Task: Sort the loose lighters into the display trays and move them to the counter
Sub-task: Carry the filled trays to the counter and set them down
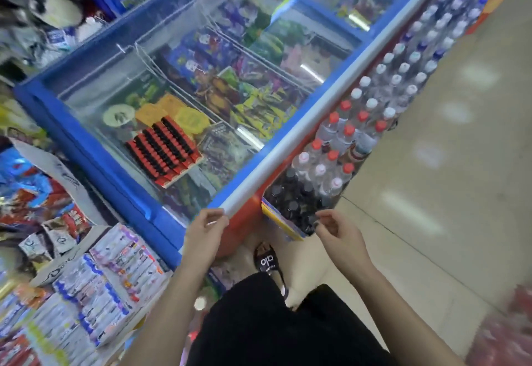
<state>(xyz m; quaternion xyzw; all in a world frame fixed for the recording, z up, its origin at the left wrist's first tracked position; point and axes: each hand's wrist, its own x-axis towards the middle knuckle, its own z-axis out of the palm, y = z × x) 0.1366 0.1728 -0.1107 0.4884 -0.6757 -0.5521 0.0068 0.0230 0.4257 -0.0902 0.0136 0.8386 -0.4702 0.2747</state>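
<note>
Lighters: rows of red-and-black lighters (163,151) are seen packed upright in a display tray (184,171), which lies on the glass lid of a chest freezer (86,152), near its front-left corner.
Left hand (205,231): held at the near end of the freezer's grey rail (316,109); fingers loosely curled, nothing is gripped.
Right hand (338,231): held in the air in front of the bottles, fingers loosely bent, nothing is held.
Freezer: blue-framed, with sliding glass panes; coloured ice-cream packets (253,98) are seen blurred beneath the glass. Round yellow lids (191,119) lie just behind the tray.
Right of freezer: plastic bottles (374,112) are stacked in rows against its red side, with red caps nearer and white and blue caps farther off; dark-capped bottles (293,201) stand nearest.
Left of freezer: snack packets (95,285) are piled on a low shelf.
Writing: white letters on a black slipper (267,262) are visible; other print is too blurred to be read.
Floor: pale glossy tiles (431,193), with ceiling lights reflected.
Room: a small shop aisle.
</note>
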